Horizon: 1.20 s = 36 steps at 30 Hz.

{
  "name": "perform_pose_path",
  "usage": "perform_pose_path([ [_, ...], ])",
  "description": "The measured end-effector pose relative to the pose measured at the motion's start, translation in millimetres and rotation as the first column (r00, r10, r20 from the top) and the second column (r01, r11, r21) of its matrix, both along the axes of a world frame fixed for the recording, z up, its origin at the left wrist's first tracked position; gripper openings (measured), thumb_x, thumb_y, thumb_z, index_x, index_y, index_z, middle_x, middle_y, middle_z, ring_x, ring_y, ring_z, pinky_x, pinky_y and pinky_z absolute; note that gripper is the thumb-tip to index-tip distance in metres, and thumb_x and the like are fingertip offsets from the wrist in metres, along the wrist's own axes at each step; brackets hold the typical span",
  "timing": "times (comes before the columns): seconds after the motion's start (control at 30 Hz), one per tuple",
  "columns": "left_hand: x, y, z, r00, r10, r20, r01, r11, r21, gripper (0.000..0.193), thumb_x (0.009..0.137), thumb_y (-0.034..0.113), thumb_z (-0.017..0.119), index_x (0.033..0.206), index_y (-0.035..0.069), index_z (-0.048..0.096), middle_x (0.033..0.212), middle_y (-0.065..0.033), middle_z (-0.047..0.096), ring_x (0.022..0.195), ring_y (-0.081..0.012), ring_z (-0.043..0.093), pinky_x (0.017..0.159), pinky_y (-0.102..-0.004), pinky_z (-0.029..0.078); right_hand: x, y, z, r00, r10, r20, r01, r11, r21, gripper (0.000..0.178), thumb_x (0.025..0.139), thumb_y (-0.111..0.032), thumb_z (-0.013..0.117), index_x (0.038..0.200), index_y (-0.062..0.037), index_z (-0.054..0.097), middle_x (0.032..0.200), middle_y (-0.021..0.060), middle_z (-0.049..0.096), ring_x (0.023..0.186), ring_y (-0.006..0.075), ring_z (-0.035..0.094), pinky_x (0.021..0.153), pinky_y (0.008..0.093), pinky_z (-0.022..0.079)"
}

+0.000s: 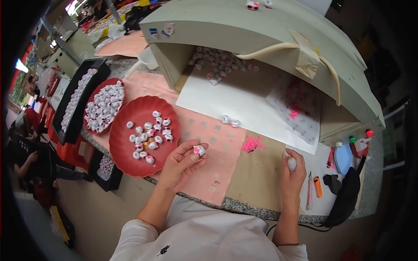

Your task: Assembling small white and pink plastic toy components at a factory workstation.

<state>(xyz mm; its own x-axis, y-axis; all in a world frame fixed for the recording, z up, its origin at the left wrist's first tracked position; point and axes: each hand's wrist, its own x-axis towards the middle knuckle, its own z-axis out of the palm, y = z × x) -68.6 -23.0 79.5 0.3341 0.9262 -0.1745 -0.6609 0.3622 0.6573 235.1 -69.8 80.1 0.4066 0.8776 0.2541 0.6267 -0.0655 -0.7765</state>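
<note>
- The left hand (179,164) has its grip pinched, thumb against fingers, around a small rounded white-and-pink piece (199,150), held up just beside the large red scalloped dish (119,143).
- The right hand (294,170) has its grip wrapped around a pale bulb-shaped object (291,164); fingers cover much of it, so I can't make out its kind.
- Below and between the hands lie a pink sheet with grey squares (213,174), its small dark marks too tiny for me to read, and plain brown paper (257,178) with a heap of bright pink bits (251,144).
- Past them, two white rounded pieces (230,121) sit near the edge of a white sheet (204,93).
- An orange stick-shaped object (318,186) lies right of the right hand, its print illegible from here.
- The cream-coloured hood (244,30) bears two small stickers (161,31), unreadable; it shades the pieces inside.
- A dark embroidered mark (163,249) shows on the white shirt (217,239), which the lower edge of view cuts off.
</note>
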Motion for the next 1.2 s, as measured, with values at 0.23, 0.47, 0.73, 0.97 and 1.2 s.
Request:
perform_pose_path([
  [0.23, 59, 11, -24, 0.992, -0.117, -0.051, 0.114, 0.992, -0.061, 0.032, 0.087, 0.000, 0.055, 0.119, 0.003, 0.052, 0.117, -0.0154, 0.057, 0.099, -0.0204, 0.062, 0.084, -0.0272, 0.053, 54, -24, -21, 0.924, 0.004, 0.384, 0.047, 0.991, -0.123, 0.027, 0.078, -0.001, 0.059, 0.105, -0.0026, 0.057, 0.105, 0.0139, 0.056, 0.103, 0.0318, 0.051, 0.091, 0.0363, 0.039],
  [0.47, 87, 9, -24, 0.974, -0.102, -0.203, 0.109, 0.994, 0.025, 0.030, 0.087, 0.001, 0.056, 0.116, 0.003, 0.053, 0.113, -0.0145, 0.059, 0.096, -0.0198, 0.063, 0.083, -0.0278, 0.053, 21, 10, -13, 0.876, 0.031, -0.482, -0.048, 0.999, -0.024, 0.011, 0.086, -0.005, 0.059, 0.096, -0.0017, 0.057, 0.088, 0.0025, 0.056, 0.083, 0.0087, 0.052, 0.072, 0.0228, 0.042],
  [0.73, 46, -30, 7, 0.891, -0.175, -0.419, 0.227, 0.971, 0.077, 0.038, 0.086, 0.012, 0.060, 0.123, 0.008, 0.051, 0.110, -0.0008, 0.061, 0.085, -0.0054, 0.060, 0.056, -0.0155, 0.048, -102, 3, 40, 0.827, 0.426, -0.367, -0.432, 0.899, 0.068, 0.026, 0.076, -0.003, 0.066, 0.101, -0.0015, 0.061, 0.099, 0.0069, 0.054, 0.094, 0.0182, 0.053, 0.082, 0.0287, 0.042],
  [0.97, -19, -49, 37, 0.973, -0.099, -0.207, 0.134, 0.978, 0.159, 0.033, 0.089, 0.009, 0.057, 0.121, 0.004, 0.051, 0.109, -0.0034, 0.059, 0.095, -0.0104, 0.058, 0.079, -0.0250, 0.050, -103, -40, 55, 0.856, 0.446, -0.260, -0.467, 0.884, -0.021, 0.030, 0.073, 0.003, 0.061, 0.103, 0.0014, 0.059, 0.103, 0.0073, 0.053, 0.098, 0.0182, 0.051, 0.087, 0.0270, 0.039],
  [1.2, -118, -25, 60, 0.038, 0.666, -0.745, 0.160, 0.732, 0.663, 0.029, 0.080, 0.004, 0.063, 0.108, 0.007, 0.059, 0.114, -0.0132, 0.051, 0.100, -0.0270, 0.054, 0.084, -0.0345, 0.044, -3, -75, 43, 0.949, 0.031, 0.313, -0.020, 0.999, -0.039, 0.029, 0.080, -0.012, 0.067, 0.106, -0.0013, 0.061, 0.105, 0.0194, 0.058, 0.098, 0.0343, 0.054, 0.088, 0.0417, 0.043],
])
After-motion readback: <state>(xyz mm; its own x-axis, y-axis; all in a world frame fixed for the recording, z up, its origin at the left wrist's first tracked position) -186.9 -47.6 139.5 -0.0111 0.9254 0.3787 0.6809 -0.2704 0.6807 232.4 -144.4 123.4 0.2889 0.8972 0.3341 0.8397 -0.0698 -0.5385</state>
